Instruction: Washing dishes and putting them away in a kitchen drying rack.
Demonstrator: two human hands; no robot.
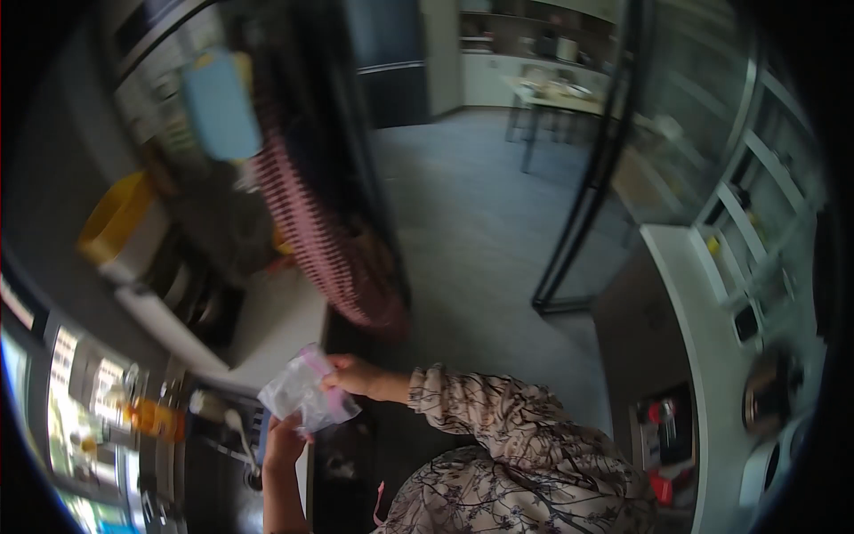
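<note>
A clear plastic bag (293, 394) with a pink band along its top edge is stretched between my two hands, by the counter's front corner. My right hand (355, 376) pinches it at the pink band. Below, my left hand (285, 437) grips the bag's lower edge. Crumpled folds make it impossible to tell whether anything is inside.
A sink (220, 487) with a faucet (252, 477) lies at the lower left, near orange bottles (155, 418). Along the left counter (273, 320) hang a pink checked cloth (303, 227) and a blue board (220, 103). Glass doors (587, 193) stand to the right; a table (554, 97) is farther off.
</note>
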